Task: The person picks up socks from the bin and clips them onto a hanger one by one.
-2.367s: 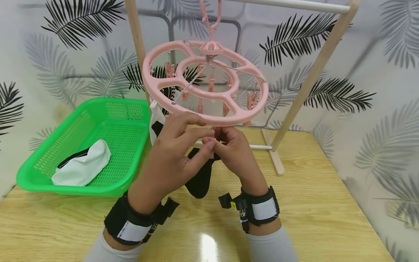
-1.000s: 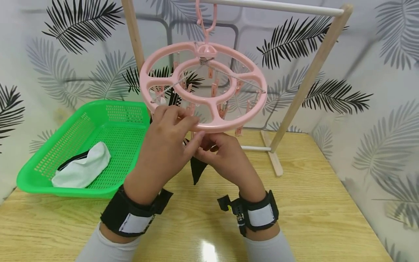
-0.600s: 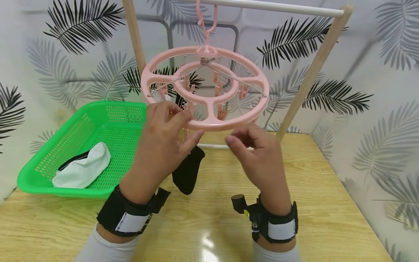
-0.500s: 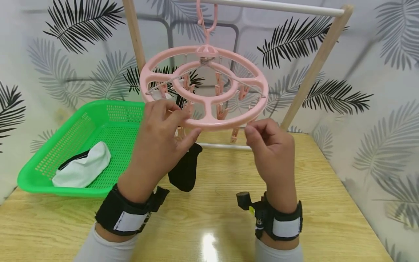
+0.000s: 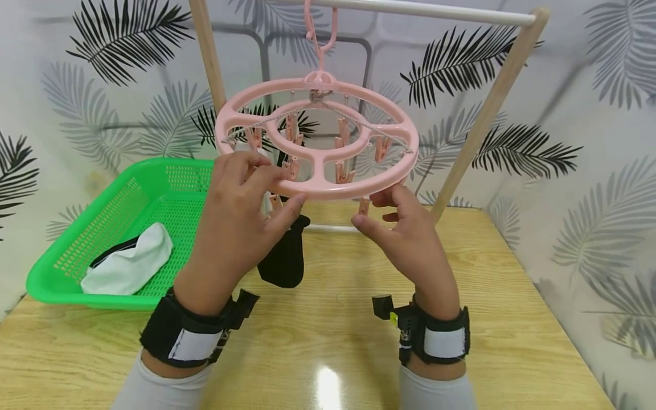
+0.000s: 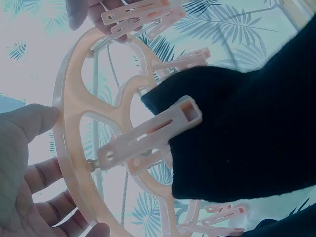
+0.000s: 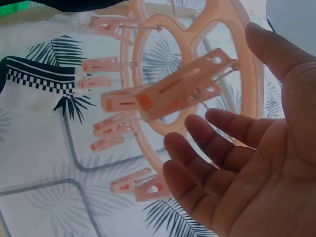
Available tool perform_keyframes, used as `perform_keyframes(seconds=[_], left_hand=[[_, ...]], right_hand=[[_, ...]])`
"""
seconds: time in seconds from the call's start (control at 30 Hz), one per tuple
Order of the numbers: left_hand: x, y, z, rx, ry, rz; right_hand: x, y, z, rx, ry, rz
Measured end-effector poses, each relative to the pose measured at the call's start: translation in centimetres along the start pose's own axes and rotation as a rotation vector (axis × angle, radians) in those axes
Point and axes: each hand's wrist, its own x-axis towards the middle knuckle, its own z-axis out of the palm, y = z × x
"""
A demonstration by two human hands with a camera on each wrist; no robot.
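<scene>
A pink round clip hanger (image 5: 338, 191) hangs from a rack. My left hand (image 5: 230, 216) grips its front rim, thumb against the outer edge and fingers over it. Just beside that hand a black sock (image 5: 283, 256) dangles; in the left wrist view a pink clothespin (image 6: 150, 133) clips its top. My right hand (image 5: 410, 233) is spread loosely at the right front rim, the thumb close to a hanging clothespin (image 5: 364, 205). The right wrist view shows that clothespin (image 7: 185, 84) with nothing in it, in front of the relaxed fingers (image 7: 195, 175).
A green basket (image 5: 51, 282) on the left holds a white sock with a black band (image 5: 130, 259). The rack has wooden posts (image 5: 492, 114) and a white top bar (image 5: 425, 8). A sock with a checkered band (image 7: 39, 81) hangs farther back on the hanger.
My right hand has let go near the black sock and shifted right to another clothespin. The sock hangs from its clip and has moved left, as has my left hand on the rim.
</scene>
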Motion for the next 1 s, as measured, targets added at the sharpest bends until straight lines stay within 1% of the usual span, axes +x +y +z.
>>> perform_keyframes(seconds=[0.17,0.37,0.6,0.7,0.9,1.0], left_hand=[[0.1,0.0,-0.2,-0.004,0.002,0.004],[0.2,-0.1,-0.3,-0.006,-0.002,-0.014],[0.3,-0.2,-0.5,-0.017,0.009,-0.011],[0.3,-0.4,-0.6,-0.028,0.014,-0.014],[0.2,-0.8,-0.9,-0.061,0.032,-0.008],[0.2,-1.0,-1.1,-0.073,0.031,0.000]], right_hand=[[0.3,0.0,0.6,0.008,0.011,-0.016],[0.4,-0.1,1.1,0.020,0.047,-0.024],[0.4,-0.1,1.2,0.024,0.023,-0.038],[0.3,-0.1,1.2,0.081,0.007,-0.051],[0.4,0.1,1.4,0.298,-0.041,-0.102],[0.4,0.2,1.4,0.371,-0.069,-0.117]])
